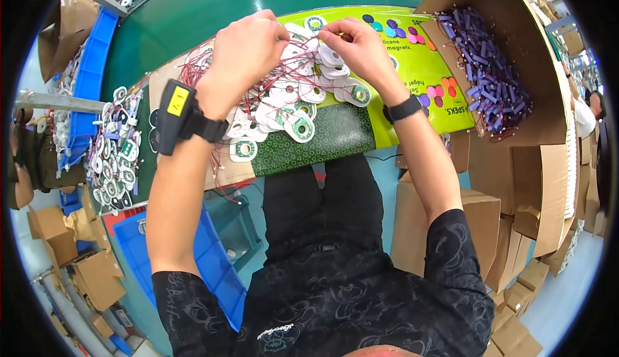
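Observation:
A heap of small white round parts with green rings and thin red wires (290,102) lies on a board across my lap. My left hand (244,50) rests on the far left of the heap, fingers curled down among the wires, a black device with a yellow tag strapped at its wrist. My right hand (354,41) pinches one white part at the heap's top, thumb and fingers closed on it. The two hands nearly meet above the heap.
The board (322,144) has a dark green patterned part and a bright yellow-green printed sheet (412,60). A cardboard box of purple pieces (490,73) stands at right. More white parts fill a tray (116,150) at left. Blue bins and cardboard boxes surround my legs.

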`<state>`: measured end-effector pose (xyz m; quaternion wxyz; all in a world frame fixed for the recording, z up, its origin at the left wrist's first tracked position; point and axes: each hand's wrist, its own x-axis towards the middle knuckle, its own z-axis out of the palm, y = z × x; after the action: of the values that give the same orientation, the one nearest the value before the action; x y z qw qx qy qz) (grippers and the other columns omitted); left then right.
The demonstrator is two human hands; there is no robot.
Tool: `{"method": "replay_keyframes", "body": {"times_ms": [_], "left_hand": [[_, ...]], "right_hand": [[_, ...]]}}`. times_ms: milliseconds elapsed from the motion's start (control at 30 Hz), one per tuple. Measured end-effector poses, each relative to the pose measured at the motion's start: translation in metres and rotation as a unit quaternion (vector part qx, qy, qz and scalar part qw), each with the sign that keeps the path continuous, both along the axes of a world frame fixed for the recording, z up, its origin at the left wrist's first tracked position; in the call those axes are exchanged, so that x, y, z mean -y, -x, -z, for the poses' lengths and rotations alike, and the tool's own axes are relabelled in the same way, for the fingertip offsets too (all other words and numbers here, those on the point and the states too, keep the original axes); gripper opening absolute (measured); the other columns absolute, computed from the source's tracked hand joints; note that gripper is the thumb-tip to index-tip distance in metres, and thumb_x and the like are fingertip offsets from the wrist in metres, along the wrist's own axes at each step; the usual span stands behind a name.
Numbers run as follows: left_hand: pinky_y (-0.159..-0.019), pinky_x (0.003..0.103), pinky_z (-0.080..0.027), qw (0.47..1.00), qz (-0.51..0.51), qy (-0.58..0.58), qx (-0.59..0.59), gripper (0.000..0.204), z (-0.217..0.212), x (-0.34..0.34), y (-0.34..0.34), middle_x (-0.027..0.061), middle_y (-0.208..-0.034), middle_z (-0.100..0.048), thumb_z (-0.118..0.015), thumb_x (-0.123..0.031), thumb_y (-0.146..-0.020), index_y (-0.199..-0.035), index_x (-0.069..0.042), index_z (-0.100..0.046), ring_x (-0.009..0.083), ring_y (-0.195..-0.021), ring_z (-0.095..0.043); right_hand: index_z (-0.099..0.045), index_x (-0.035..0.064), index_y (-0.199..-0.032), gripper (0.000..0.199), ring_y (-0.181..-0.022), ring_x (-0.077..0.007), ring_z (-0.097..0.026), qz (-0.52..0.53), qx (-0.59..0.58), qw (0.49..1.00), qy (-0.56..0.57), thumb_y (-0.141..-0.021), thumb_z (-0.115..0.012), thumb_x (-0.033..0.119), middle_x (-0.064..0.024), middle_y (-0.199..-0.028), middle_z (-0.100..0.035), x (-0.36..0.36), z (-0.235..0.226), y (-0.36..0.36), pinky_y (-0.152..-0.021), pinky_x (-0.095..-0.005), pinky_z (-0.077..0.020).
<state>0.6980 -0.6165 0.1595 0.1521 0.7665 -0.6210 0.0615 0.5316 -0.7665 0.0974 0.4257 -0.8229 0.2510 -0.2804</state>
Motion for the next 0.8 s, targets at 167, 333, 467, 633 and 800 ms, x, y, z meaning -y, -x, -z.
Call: {"method": "replay_keyframes", "body": {"times_ms": [167, 333, 467, 633, 800], "left_hand": [[-0.079, 0.042, -0.054, 0.996, -0.007, -0.038, -0.076, 0.025, -0.004, 0.008, -0.009, 0.0150, -0.089, -0.074, -0.070, -0.029, -0.087, -0.098, -0.008, -0.077, 0.0333, -0.086, -0.071], [-0.082, 0.043, -0.055, 0.992, -0.003, -0.044, -0.121, 0.025, -0.003, 0.009, -0.012, 0.0155, -0.090, -0.074, -0.065, -0.024, -0.084, -0.102, -0.013, -0.078, 0.0341, -0.087, -0.071], [-0.082, 0.043, -0.055, 0.992, 0.004, -0.043, -0.118, 0.024, -0.004, 0.008, -0.010, 0.0146, -0.091, -0.074, -0.065, -0.023, -0.084, -0.102, -0.014, -0.079, 0.0338, -0.088, -0.070], [-0.078, 0.040, -0.055, 0.994, 0.018, -0.037, -0.100, 0.022, -0.003, 0.006, -0.010, 0.0150, -0.088, -0.074, -0.067, -0.023, -0.088, -0.102, -0.010, -0.078, 0.0319, -0.084, -0.071], [-0.078, 0.043, -0.054, 0.994, 0.006, -0.054, -0.098, 0.022, -0.006, 0.006, -0.004, 0.0142, -0.088, -0.073, -0.065, -0.025, -0.090, -0.102, -0.009, -0.075, 0.0333, -0.085, -0.070]], "right_hand": [[-0.074, 0.0024, -0.100, 0.030, -0.077, -0.0199, -0.064, -0.013, -0.008, 1.000, -0.010, -0.088, -0.071, 0.030, -0.0109, -0.093, -0.071, -0.001, 0.000, -0.006, -0.073, -0.0334, -0.0521], [-0.073, 0.0003, -0.102, 0.027, -0.076, -0.0049, -0.056, -0.013, -0.012, 0.998, -0.059, -0.091, -0.073, 0.025, 0.0029, -0.082, -0.067, -0.002, 0.002, -0.013, -0.068, -0.0234, -0.0453], [-0.074, 0.0007, -0.101, 0.025, -0.076, -0.0042, -0.056, -0.003, -0.008, 0.994, -0.107, -0.090, -0.075, 0.023, 0.0039, -0.084, -0.067, -0.008, -0.004, -0.014, -0.068, -0.0225, -0.0450], [-0.075, 0.0007, -0.105, 0.026, -0.081, -0.0049, -0.060, -0.025, -0.028, 0.990, -0.135, -0.090, -0.076, 0.022, 0.0017, -0.089, -0.071, -0.008, -0.001, -0.015, -0.073, -0.0225, -0.0476], [-0.077, 0.0027, -0.105, 0.027, -0.069, -0.0050, -0.059, -0.068, 0.025, 0.987, -0.144, -0.088, -0.077, 0.024, 0.0004, -0.079, -0.071, -0.006, 0.008, -0.013, -0.062, -0.0234, -0.0466]]}}
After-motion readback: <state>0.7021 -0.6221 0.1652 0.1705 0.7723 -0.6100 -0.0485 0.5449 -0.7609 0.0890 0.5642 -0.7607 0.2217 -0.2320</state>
